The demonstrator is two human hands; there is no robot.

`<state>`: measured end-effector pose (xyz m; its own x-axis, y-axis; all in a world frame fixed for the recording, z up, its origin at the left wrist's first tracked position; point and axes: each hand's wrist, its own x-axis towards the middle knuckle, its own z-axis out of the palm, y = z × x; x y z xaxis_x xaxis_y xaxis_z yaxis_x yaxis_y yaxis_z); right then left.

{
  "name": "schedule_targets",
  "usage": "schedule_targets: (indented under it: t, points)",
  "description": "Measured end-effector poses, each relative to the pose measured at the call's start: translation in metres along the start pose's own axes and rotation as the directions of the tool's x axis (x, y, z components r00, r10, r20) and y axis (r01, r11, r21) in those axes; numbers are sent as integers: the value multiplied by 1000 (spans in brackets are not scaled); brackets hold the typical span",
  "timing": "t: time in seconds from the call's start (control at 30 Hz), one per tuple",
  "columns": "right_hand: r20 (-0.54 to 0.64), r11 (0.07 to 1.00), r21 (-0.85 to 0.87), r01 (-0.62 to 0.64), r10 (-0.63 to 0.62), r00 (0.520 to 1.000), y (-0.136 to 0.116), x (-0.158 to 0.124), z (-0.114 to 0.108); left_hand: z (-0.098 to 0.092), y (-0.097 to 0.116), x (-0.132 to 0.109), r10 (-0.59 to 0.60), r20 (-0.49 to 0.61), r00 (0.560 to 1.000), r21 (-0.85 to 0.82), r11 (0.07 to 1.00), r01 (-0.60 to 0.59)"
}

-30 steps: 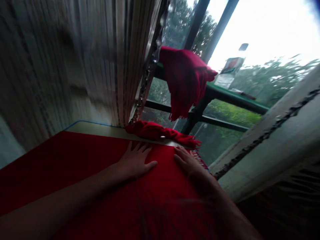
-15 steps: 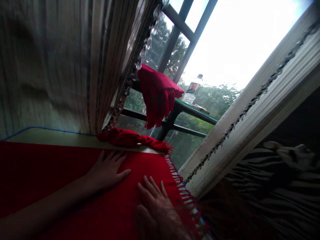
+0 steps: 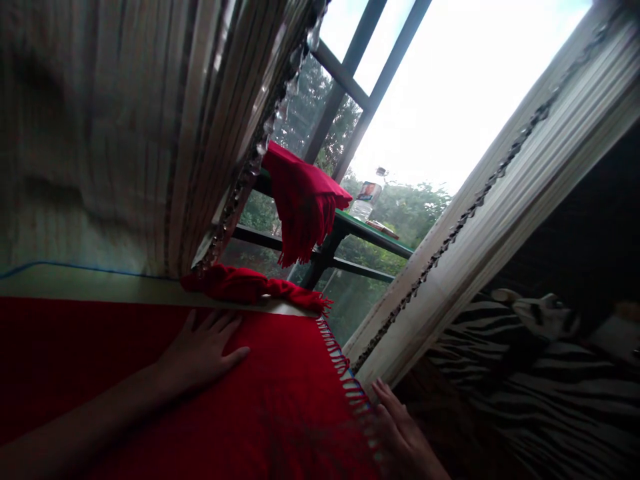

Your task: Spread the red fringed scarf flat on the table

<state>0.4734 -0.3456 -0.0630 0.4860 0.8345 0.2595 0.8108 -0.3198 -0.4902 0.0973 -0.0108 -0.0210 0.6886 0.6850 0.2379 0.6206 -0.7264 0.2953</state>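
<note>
A red fringed scarf lies spread flat over a pale surface with a blue edge. My left hand rests palm down on it near its far edge, fingers spread. My right hand is at the scarf's right end, beside the fringe, with its fingers stretched out and nothing seen in them. Whether it touches the fringe I cannot tell. Beyond the far edge lies a second red cloth, bunched up, its fringed end pointing right.
A folded red fringed cloth hangs over a green ledge by the window. On that ledge stands a plastic bottle. Beaded curtains hang on the left and more curtain on the right. Zebra-striped fabric lies at the lower right.
My right hand has moved right, off the scarf's middle to its fringed end. My left hand stays flat on the scarf. The view has shifted slightly.
</note>
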Motion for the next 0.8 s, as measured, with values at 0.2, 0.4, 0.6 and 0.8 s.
schedule_targets:
  t: [0.2, 0.4, 0.6, 0.8]
  points:
    - [58, 989, 132, 71, -79, 995, -29, -25, -12, 0, 0, 0, -2, 13, 1000, 9, 1000, 2]
    - [-31, 999, 49, -12, 14, 999, 14, -47, -19, -1, 0, 3, 7, -4, 1000, 30, 1000, -7]
    - [-69, 999, -11, 45, -45, 997, 18, -55, -34, 4, -5, 5, 13, -15, 1000, 23, 1000, -13]
    - [59, 992, 19, 127, -128, 990, -16, -49, -23, 7, -6, 9, 5, 15, 1000, 60, 998, -6]
